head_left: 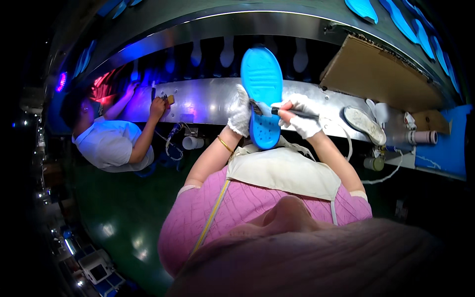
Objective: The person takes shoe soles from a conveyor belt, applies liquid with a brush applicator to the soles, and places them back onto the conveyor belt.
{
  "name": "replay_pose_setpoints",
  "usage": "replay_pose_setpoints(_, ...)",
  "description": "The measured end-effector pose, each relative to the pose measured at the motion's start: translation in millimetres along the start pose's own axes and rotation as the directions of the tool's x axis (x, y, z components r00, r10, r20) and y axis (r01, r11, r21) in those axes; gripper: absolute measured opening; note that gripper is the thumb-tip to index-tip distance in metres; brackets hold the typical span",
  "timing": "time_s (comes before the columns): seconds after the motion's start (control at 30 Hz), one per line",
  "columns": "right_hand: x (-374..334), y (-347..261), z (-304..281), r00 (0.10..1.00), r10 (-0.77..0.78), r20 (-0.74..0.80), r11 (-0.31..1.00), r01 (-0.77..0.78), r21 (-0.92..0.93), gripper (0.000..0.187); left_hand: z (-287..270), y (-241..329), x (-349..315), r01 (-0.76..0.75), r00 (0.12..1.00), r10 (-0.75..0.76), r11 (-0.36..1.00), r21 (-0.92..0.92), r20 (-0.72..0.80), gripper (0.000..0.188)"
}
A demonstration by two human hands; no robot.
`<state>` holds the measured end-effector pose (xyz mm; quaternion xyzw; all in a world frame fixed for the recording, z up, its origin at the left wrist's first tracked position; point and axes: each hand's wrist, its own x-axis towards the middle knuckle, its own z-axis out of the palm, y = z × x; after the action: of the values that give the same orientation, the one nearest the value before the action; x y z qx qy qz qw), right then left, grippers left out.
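Note:
A bright blue shoe sole (262, 74) stands lengthwise before me, its ridged end far and its dimpled end near my apron. My left hand (239, 113), in a white glove, is closed on the sole's left edge at its narrow middle. In my right hand (300, 116), gloved in white with some fingertips bare, is a flat brush (263, 109) with a dark handle. Its bristles lie across the sole's middle, near my left hand. How firmly they press cannot be made out.
A metal bench (208, 101) runs across, with a conveyor (198, 24) beyond carrying blue soles. At right are a cardboard sheet (378, 74), a whitish sole (365, 125), a tape roll (423, 137) and a white hose (383, 179). A co-worker (114, 141) works at left.

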<state>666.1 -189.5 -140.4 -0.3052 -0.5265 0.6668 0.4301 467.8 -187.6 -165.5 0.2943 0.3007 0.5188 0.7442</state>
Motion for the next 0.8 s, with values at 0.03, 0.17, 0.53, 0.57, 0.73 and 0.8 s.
replay_pose_setpoints(0.03, 3, -2, -4, 0.998, -0.042, -0.036, 0.999, 0.043, 0.024, 0.009, -1, -3, 6, -0.005, 1.000, 0.005, 0.997, -0.071, 0.003, 0.090)
replay_pose_setpoints(0.17, 12, 3, 4, 0.945, -0.324, -0.046, 0.933, 0.311, -0.184, 0.010, 16, 8, 21, -0.061, 0.990, 0.086, 0.976, -0.211, 0.112, 0.115)
replay_pose_setpoints(0.53, 11, -1, 26, 0.886, -0.462, 0.034, 0.873, 0.461, -0.162, 0.009, 20, 40, 40, -0.261, 0.838, 0.446, 0.833, -0.487, 0.314, 0.121)
replay_pose_setpoints(0.57, 10, 6, 27, 0.875, -0.481, 0.059, 0.849, 0.481, -0.219, 0.011, 21, 41, 39, -0.223, 0.809, 0.454, 0.825, -0.519, 0.374, 0.121)
replay_pose_setpoints(0.73, 8, 8, 9, 0.989, -0.111, -0.094, 0.899, 0.140, 0.415, 0.022, 27, 46, 33, -0.197, 0.786, 0.474, 0.801, -0.566, 0.397, 0.116)
replay_pose_setpoints(0.8, 7, 8, 11, 0.949, -0.217, -0.228, 0.947, 0.261, 0.185, 0.019, 24, 47, 29, -0.242, 0.767, 0.486, 0.824, -0.512, 0.419, 0.116)
